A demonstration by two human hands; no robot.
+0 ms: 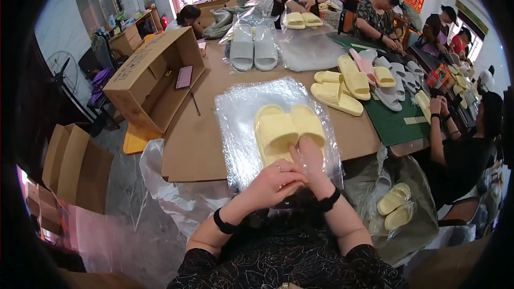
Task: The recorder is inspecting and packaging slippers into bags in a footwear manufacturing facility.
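A pair of yellow slippers (279, 129) lies side by side, toes away from me, on a stack of clear plastic bags (239, 115). My right hand (310, 161) reaches into the pair from the near side, its fingers at the foot openings and around the inner edges. Close against its wrist side is my left hand (272, 183), fingers curled together over the slippers' heel end. Whatever the left fingers pinch is hidden. Both hands partly cover the heels.
More yellow slippers (342, 99) lie to the right, near grey ones on a green mat (391, 128). Bagged grey slippers (253, 48) lie at the far side. An open cardboard box (150, 77) stands left. Bagged yellow slippers (395, 203) sit in a sack lower right. Co-workers surround the table.
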